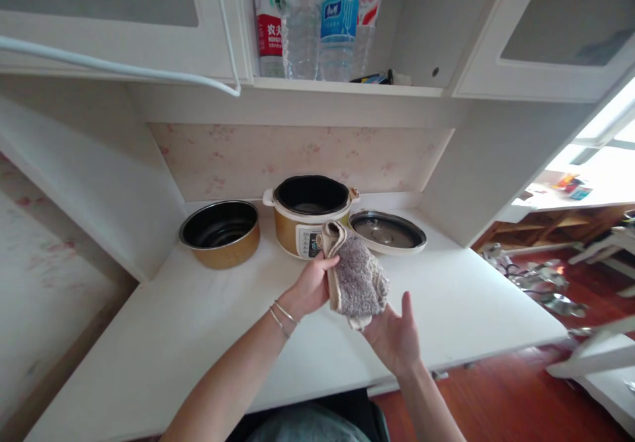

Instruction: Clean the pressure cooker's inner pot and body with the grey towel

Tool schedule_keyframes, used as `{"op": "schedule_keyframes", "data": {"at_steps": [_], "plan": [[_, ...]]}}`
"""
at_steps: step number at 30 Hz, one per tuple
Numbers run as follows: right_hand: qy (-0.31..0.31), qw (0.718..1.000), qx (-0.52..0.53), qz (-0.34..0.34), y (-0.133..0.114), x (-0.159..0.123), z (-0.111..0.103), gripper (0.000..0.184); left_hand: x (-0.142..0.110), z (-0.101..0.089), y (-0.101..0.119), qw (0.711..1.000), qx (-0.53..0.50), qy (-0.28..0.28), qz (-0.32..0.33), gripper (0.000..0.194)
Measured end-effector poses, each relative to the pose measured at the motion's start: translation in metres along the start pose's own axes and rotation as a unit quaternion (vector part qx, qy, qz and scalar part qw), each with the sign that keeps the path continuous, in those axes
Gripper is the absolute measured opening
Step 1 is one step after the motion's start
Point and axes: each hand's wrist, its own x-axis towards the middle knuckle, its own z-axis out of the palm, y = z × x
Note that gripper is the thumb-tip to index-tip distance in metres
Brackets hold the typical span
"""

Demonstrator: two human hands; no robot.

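My left hand is closed on a folded grey and beige cloth, held upright above the white countertop. My right hand sits palm up under the cloth's lower end, fingers spread, touching it. Two thin bracelets circle my left wrist. Just behind the cloth stands a gold rice cooker with its lid off and a dark empty well.
A gold inner pot stands left of the cooker; a round lid lies flat to its right. Water bottles fill the shelf above. A white cable runs across the upper cabinet. Red wood floor and metal clutter lie at right.
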Motion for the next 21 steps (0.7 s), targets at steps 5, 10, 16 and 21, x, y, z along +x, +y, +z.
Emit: {"op": "schedule_keyframes", "data": {"at_steps": [5,10,16,21], "plan": [[0.14,0.975,-0.154,-0.076,-0.03,0.007,-0.048,0.034,0.008,-0.042,-0.07,0.996,0.049,0.023,-0.077,0.032],[0.224,0.908,-0.352,-0.03,-0.068,0.014,-0.085,0.046,-0.003,-0.074,-0.075,0.973,0.152,-0.022,-0.17,0.032],[0.327,0.749,-0.574,-0.055,-0.13,0.03,-0.107,0.076,-0.054,-0.111,-0.02,0.979,0.177,0.076,-0.065,0.031],[0.22,0.726,-0.63,-0.164,-0.138,0.057,-0.05,0.068,-0.102,-0.163,0.053,0.901,0.263,0.301,0.172,0.03]]}}
